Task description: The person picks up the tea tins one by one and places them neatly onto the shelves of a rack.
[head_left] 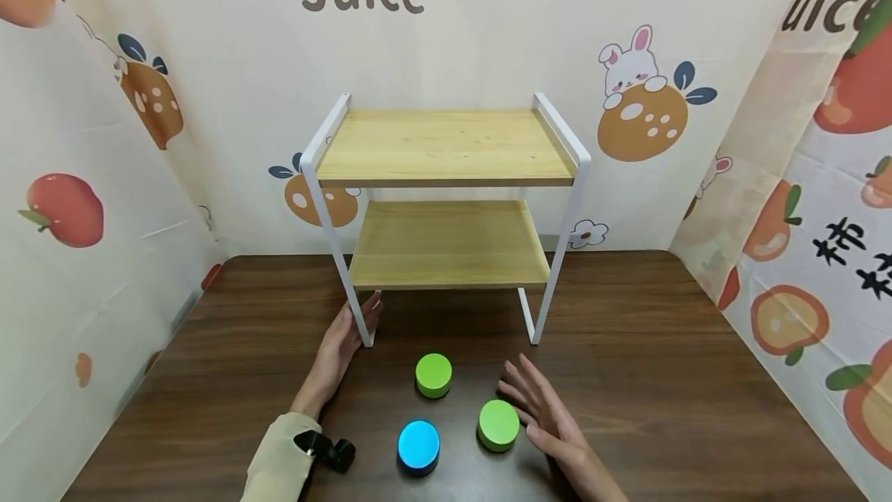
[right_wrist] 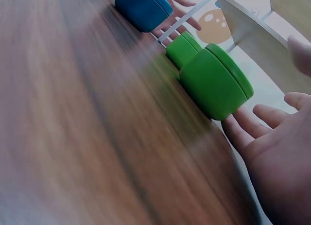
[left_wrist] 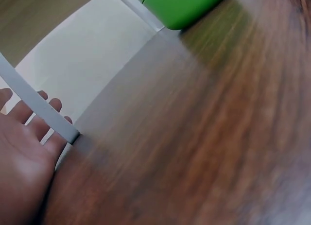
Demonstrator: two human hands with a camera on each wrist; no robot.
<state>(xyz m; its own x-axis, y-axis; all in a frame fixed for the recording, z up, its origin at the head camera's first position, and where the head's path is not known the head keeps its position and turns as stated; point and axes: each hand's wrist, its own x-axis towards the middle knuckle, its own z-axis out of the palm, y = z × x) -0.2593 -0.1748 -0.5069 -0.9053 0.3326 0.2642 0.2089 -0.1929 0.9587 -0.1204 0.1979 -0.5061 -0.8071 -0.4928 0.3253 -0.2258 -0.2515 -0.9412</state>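
Observation:
A two-tier shelf (head_left: 446, 147) with pale wood boards and a white metal frame stands at the back of the table. My left hand (head_left: 340, 347) lies at its front left leg, fingers extended behind the leg; in the left wrist view the leg (left_wrist: 41, 106) crosses in front of the fingers. Whether they touch it, I cannot tell. My right hand (head_left: 554, 424) has its fingers spread just right of the nearer round green container (head_left: 499, 424), holding nothing. A second round green container (head_left: 433, 375) sits farther back, and a round blue container (head_left: 419, 446) stands nearer the front.
The dark wood table (head_left: 648, 362) extends to both sides of the shelf. Fruit-printed sheets hang behind it (head_left: 474, 29) and along both sides. A black strap device (head_left: 326, 449) is on the left wrist, over a light sleeve (head_left: 279, 459).

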